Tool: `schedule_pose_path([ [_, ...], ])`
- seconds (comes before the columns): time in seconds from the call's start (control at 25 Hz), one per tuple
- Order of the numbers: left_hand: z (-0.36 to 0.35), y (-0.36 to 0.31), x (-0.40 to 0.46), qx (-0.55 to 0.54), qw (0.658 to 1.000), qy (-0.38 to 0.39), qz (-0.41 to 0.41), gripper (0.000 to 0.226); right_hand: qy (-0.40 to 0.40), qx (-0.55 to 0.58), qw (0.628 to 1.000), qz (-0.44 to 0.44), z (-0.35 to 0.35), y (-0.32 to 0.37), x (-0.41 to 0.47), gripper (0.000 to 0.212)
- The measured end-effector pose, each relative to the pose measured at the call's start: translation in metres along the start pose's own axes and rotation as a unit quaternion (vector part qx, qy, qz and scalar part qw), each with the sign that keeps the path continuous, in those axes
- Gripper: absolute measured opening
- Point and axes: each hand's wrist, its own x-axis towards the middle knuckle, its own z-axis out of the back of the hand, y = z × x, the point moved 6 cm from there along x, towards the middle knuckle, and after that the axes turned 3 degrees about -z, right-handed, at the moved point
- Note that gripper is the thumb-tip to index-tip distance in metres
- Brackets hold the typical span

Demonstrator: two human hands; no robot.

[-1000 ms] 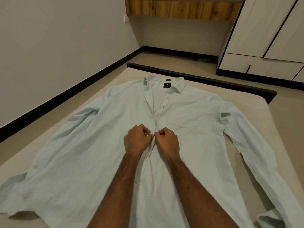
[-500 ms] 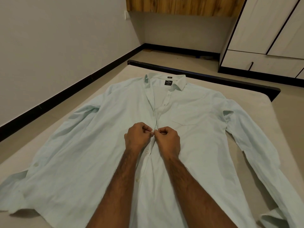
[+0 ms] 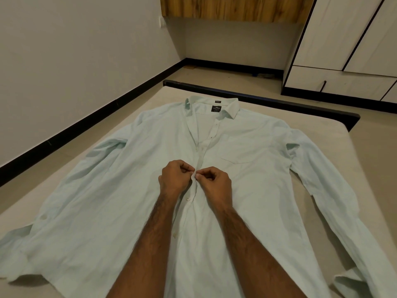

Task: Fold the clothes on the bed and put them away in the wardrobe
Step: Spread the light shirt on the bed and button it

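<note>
A pale mint long-sleeved shirt (image 3: 120, 190) lies front up on the bed (image 3: 318, 134), sleeves spread to both sides, collar towards the far end. Its upper placket is open below the collar; lower buttons are fastened. My left hand (image 3: 175, 178) pinches the left edge of the placket at mid-chest. My right hand (image 3: 216, 182) pinches the right edge against it, fingers curled. The two hands meet at the button line. The wardrobe (image 3: 352, 41) stands at the far right, doors closed.
A dark bed frame edge (image 3: 268, 101) runs along the far end of the mattress. Tiled floor lies beyond it and on the left, beside a white wall with black skirting (image 3: 103, 110). A wooden shelf (image 3: 234, 8) hangs on the far wall.
Both hands have stayed at the same spot on the placket, fingers working slightly. The camera has tilted a little, shifting the view.
</note>
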Motion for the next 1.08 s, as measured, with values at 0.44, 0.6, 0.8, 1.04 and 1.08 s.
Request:
schedule_pose_path([
  [0.44, -0.006, 0.008, 0.008, -0.070, 0.996, 0.055, 0.025, 0.013, -0.033, -0.042, 0.999, 0.012, -0.001, 0.003, -0.003, 0.010],
  [0.6, -0.006, 0.005, 0.007, -0.022, 0.999, 0.037, 0.021, 0.018, -0.032, -0.046, 0.998, 0.014, -0.002, 0.003, -0.004, 0.013],
  [0.8, -0.009, 0.003, 0.005, 0.034, 0.997, 0.051, 0.039, 0.012, -0.036, -0.062, 0.997, 0.014, -0.004, 0.003, -0.005, 0.014],
  [1.04, -0.015, 0.006, 0.015, 0.049, 0.993, 0.101, 0.024, 0.014, -0.054, -0.107, 0.993, 0.006, -0.003, 0.007, -0.004, 0.009],
  [1.08, -0.015, 0.006, 0.014, 0.048, 0.993, 0.108, 0.016, 0.014, -0.052, -0.124, 0.991, 0.000, -0.004, 0.008, -0.005, 0.007],
])
